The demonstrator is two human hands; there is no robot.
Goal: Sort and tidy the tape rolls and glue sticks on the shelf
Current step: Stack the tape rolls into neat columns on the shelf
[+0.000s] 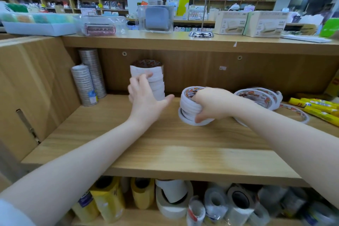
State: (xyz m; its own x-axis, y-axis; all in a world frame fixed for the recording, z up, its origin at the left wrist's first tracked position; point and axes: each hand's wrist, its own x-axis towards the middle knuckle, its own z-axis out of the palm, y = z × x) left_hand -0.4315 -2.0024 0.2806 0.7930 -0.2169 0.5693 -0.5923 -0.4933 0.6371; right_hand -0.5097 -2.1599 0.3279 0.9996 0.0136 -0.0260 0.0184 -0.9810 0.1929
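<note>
Shelf (165, 145) board: front half bare wood, open room between the front edge and the stacks; left side closed by a wooden side panel (33, 82), back closed by a panel with two screws.

Tall stack of white tape rolls (156, 80) stands upright mid-left near the back panel. Left hand (145, 95) is reached forward, palm against the stack's left front, fingers (146, 75) wrapped on its side, thumb spread out to the right near its base; the stack is held.

Short stack of white tape rolls (190, 108) sits just right of it, slightly skewed. Right hand (212, 104) is laid over its top from the right, fingers curled into the core, thumb pressed at the bottom rim; the stack is gripped.

Loose tape rolls (260, 95) lie tilted behind the right forearm, red-orange printing inside the rings, not readable. Yellow glue sticks (319, 108) lie flat at the far right edge. Two grey-banded roll columns (88, 82) fill the back-left corner.

Lower shelf: yellow, white and clear tape rolls (172, 200). Label writing too blurred to be read.
</note>
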